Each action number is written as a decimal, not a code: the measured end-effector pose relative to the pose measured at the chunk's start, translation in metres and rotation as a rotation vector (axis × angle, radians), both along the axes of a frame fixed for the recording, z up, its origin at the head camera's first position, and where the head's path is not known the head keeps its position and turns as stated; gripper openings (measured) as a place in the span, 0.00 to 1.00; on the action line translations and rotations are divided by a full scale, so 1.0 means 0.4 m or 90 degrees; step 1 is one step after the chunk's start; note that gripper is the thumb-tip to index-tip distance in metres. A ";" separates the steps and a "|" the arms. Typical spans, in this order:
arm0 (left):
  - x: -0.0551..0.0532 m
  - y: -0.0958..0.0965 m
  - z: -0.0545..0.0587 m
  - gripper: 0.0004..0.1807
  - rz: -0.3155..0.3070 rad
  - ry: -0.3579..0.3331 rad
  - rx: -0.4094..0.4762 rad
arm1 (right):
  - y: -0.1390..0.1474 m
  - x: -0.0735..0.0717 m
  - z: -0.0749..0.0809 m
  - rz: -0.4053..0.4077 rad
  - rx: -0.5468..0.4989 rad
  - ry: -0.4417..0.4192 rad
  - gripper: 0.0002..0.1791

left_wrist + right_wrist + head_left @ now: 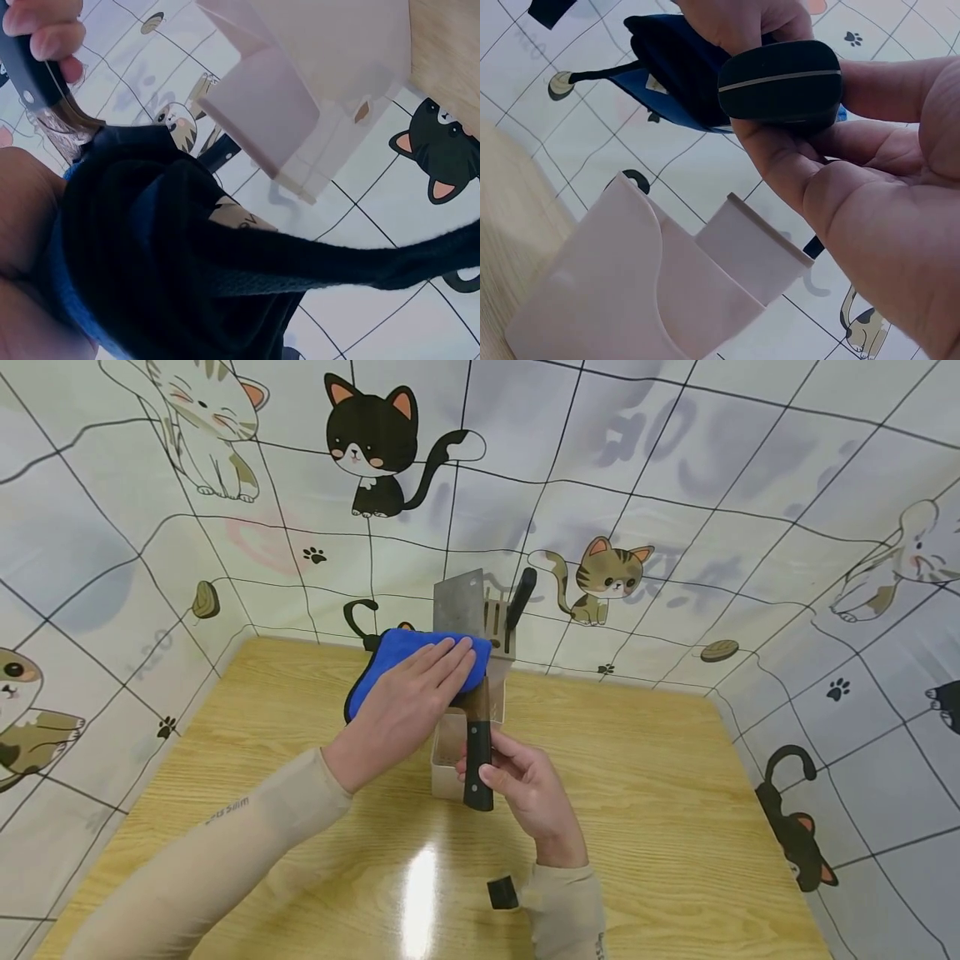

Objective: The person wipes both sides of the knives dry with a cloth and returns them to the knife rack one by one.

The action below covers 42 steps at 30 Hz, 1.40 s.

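Note:
My right hand [536, 789] grips the black riveted handle [477, 764] of a kitchen knife, thumb on top. In the right wrist view the butt of that handle [780, 82] faces the camera. A blue cloth [386, 652] with black edging lies folded about the blade, hiding most of it. On the cloth rests my left hand [408, 697], fingers together along its top, holding it against the blade. The left wrist view shows the cloth's dark folds [150, 225] and a bit of metal near the handle. Its thumb is largely hidden.
Below the knife, a pale plastic knife holder [448, 781] stands on the wood-grain table [630, 793]. A cleaver blade [459, 602] and a black knife handle [521, 597] rise at its slotted back. Beside my right sleeve is a small black square [502, 893]. Cat-printed sheeting surrounds the table.

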State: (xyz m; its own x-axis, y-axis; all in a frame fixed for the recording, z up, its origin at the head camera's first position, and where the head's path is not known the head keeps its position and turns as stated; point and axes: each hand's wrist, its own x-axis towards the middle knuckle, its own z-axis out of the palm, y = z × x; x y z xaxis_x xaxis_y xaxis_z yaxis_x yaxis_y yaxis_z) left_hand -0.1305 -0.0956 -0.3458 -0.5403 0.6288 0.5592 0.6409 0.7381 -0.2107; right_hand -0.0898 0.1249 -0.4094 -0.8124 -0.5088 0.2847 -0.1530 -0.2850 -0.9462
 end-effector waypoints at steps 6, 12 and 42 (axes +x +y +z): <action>-0.022 -0.013 0.010 0.27 0.003 -0.018 0.043 | -0.003 0.000 -0.004 0.017 0.014 0.004 0.27; -0.046 -0.034 0.015 0.30 0.015 -0.012 0.073 | -0.004 0.001 -0.009 0.033 0.028 0.018 0.25; -0.088 -0.121 0.055 0.34 0.086 -0.070 0.126 | 0.002 0.006 -0.014 0.060 0.023 0.026 0.27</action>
